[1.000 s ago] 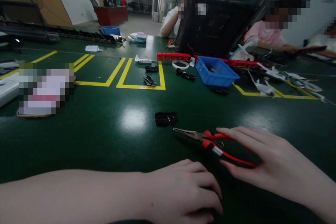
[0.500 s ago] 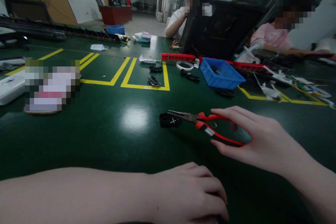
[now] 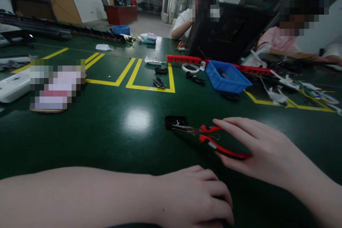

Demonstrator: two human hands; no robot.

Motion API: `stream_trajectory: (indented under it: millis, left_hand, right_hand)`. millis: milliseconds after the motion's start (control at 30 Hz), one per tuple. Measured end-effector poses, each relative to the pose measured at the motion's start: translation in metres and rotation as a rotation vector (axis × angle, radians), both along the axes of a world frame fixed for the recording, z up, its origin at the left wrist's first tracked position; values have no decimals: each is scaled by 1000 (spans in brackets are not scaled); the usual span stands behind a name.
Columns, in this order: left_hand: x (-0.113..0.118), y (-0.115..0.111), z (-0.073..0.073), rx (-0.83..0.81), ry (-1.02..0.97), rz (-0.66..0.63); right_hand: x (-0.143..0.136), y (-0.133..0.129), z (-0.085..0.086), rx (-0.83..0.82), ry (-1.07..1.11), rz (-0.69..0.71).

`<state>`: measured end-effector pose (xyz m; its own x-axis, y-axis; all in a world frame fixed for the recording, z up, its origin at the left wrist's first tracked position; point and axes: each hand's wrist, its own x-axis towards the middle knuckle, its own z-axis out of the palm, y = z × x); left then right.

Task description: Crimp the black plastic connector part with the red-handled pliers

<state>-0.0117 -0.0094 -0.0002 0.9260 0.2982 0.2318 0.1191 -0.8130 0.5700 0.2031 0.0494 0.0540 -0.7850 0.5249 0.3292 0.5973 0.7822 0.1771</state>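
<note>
Near the centre of a glossy dark green counter (image 3: 107,142), a small black rectangular piece, plastic by the look of it (image 3: 175,119), with a tiny pale cross-shaped glint on top. All clock directions taken from this piece.

Toward 3 to 4 o'clock, slim long-nosed metal pliers with red-and-black handles (image 3: 203,138), tips over the near edge of the piece; touching or hovering, impossible to tell. Handles apart, tips slightly parted, nothing visibly nipped between. Beyond, the bare right hand (image 3: 252,142), spread wide yet holding the tool, fingers along the upper handle, thumb against the lower. At 5 o'clock, the bare left hand (image 3: 196,196), back upward, fingers loosely curled, well apart from the piece; palm hidden, contents unknown.

Apparently an opening stage of work on the piece: tool in hand and lined up, no hold on the piece to be seen. Amount left impossible to judge.

At 2 o'clock, an open blue plastic bin (image 3: 229,84) with a few small dark objects (image 3: 221,73) inside, too dim to identify. At 11 o'clock, a yellow tape outline (image 3: 150,88) framing two small black parts (image 3: 159,83). Farther along 11 o'clock, another blue plastic basket (image 3: 120,30), contents not discernible.
</note>
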Motion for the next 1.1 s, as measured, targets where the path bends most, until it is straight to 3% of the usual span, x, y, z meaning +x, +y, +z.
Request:
stream_trajectory:
  millis: [267,867,1100]
  left_hand:
    - [0,1,3,8,22,-21]
    - [0,3,5,19,46,-40]
    - [1,3,12,-10,95,-62]
  right_hand:
    - [-6,5,-2,39,-26,31]
    - [21,19,-1,86,-108,-127]
    - [41,33,-5,95,-138,-268]
